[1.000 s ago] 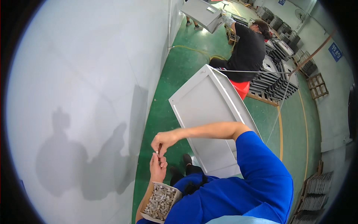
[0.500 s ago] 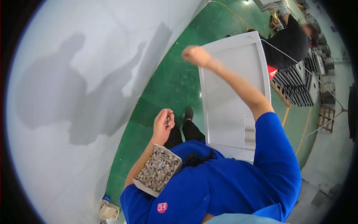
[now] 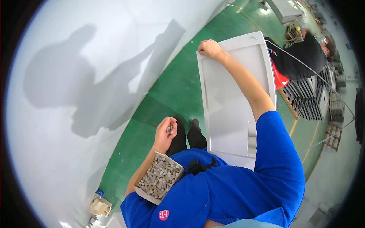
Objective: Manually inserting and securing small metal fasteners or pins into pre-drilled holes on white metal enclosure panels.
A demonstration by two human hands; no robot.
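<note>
My left hand [image 3: 164, 133] is closed around a few small grey cylindrical plugs [image 3: 169, 129], which show between thumb and fingers. A shallow cardboard box [image 3: 143, 194] rests on my left forearm against my body, filled with many more such grey plugs [image 3: 161, 175]. My right arm stretches over a large pale grey panel [image 3: 227, 110] with a raised rim and a cutout near its close end. At the panel's far left corner, my right hand [image 3: 211, 49] has its fingers curled together and touching the rim; whatever is in its fingertips is hidden.
To the left runs a white wall [image 3: 91, 76]. Green floor [image 3: 159, 95] lies between it and the panel. A thin cable [image 3: 319, 76] crosses on the right. Beyond, a person in black [image 3: 300, 57] bends near stacked grey panels [image 3: 304, 93] on a pallet. A cream bin [image 3: 100, 206] stands lower left.
My right hand has come down from above the floor, moving right onto the panel's far left corner. My left hand still holds plugs. The person in black has shifted right.
</note>
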